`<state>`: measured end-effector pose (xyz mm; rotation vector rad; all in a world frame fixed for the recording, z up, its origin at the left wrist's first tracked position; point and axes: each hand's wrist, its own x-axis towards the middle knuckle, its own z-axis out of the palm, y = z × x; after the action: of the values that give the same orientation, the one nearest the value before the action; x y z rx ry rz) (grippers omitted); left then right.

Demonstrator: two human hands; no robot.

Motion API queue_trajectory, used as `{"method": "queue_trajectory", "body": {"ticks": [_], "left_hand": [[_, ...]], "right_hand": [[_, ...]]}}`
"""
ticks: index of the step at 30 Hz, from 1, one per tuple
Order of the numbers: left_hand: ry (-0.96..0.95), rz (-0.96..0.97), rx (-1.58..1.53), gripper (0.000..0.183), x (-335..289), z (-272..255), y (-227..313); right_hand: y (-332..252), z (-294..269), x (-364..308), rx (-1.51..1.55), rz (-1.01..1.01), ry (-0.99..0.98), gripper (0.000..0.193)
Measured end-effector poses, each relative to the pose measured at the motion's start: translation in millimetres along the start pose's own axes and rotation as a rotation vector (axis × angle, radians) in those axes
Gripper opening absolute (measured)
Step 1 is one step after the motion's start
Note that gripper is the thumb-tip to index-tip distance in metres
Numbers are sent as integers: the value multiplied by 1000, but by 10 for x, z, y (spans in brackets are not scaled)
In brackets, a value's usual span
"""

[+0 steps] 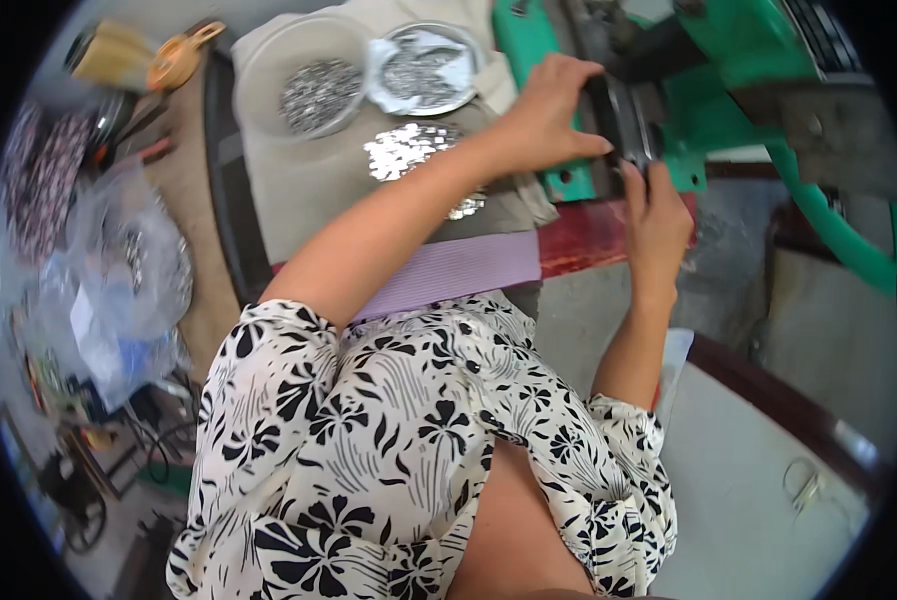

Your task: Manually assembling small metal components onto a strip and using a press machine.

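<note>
A green machine point(718, 90) stands at the upper right, with a dark metal block point(618, 115) at its working part. My left hand point(548, 115) is at the left side of this block, thumb and fingers spread apart, the fingertips at its edge. Just below the block, my right hand point(658, 225) has its thumb and fingers drawn together near the metal. What they hold, if anything, is too small to make out. Shiny flat metal pieces point(408, 148) lie in a pile on the cloth-covered table, partly behind my left forearm.
Behind the pile stand a pale plastic tub point(253, 90) and a metal bowl point(473, 95), both with small metal pieces. A lilac ribbed strip point(448, 272) and a red strip point(583, 240) line the near edge. Clear plastic bags point(118, 290) are at left, scissors point(800, 485) at lower right.
</note>
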<state>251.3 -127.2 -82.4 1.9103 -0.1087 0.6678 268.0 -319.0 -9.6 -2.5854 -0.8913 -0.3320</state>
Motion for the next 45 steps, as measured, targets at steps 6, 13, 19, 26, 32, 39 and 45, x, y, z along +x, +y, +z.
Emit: {"method": "queue_trajectory", "body": {"ticks": [6, 13, 19, 26, 32, 39, 45], "left_hand": [[-93, -275, -320, 34, -345, -189, 658], [-412, -690, -817, 43, -394, -1068, 908], [-140, -553, -430, 37, -585, -2136, 810], [-43, -579, 7, 34, -823, -2905, 269], [68, -523, 128, 30, -1000, -2889, 76], [26, -620, -211, 30, -983, -2580, 654], [-462, -938, -494, 33, -1359, -2117, 808]], "right_hand": [[105, -365, -716, 181, 226, 127, 19], [-382, -403, -371, 225, -301, -43, 13], [-1223, 372, 615, 1309, 69, -388, 19], [-1828, 1275, 1211, 1451, -62, -645, 18], [-1876, 806, 954, 900, -178, -412, 21], [-1164, 360, 320, 1221, 146, -389, 15], [-155, 145, -635, 1131, 575, -437, 12]]}}
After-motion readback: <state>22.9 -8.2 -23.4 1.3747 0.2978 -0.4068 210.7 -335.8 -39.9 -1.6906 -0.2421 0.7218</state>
